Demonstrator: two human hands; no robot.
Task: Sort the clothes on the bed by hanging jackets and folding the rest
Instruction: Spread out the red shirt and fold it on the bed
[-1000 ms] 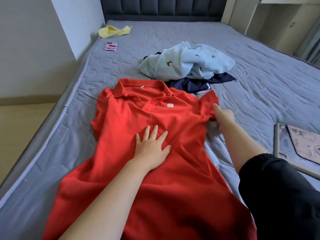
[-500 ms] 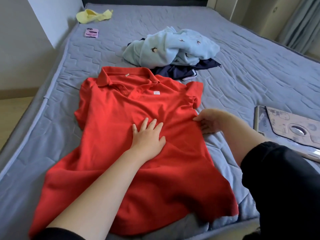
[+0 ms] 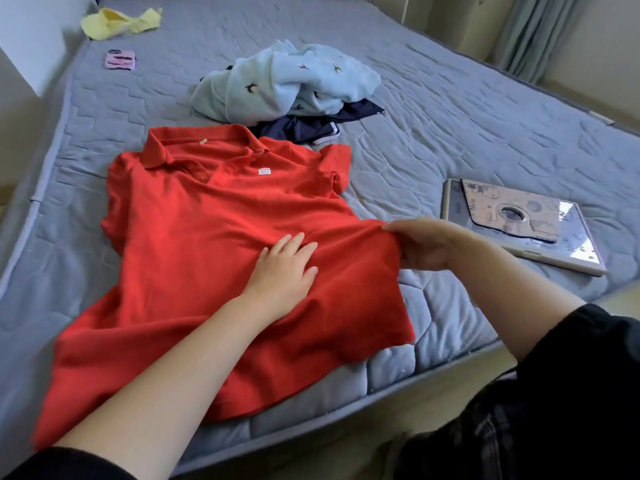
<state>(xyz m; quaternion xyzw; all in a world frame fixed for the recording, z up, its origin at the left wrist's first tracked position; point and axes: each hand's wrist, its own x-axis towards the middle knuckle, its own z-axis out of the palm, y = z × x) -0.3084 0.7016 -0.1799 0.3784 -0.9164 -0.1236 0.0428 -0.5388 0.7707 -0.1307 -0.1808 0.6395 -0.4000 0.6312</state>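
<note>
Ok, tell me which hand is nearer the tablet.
Right. The right hand pinches the edge of the red shirt just beside the tablet; the left hand presses flat on the shirt's middle, farther off.

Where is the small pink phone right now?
Head view, upper left: the small pink phone lies on the grey quilted bed near its left edge, below the crumpled yellow cloth.
</note>
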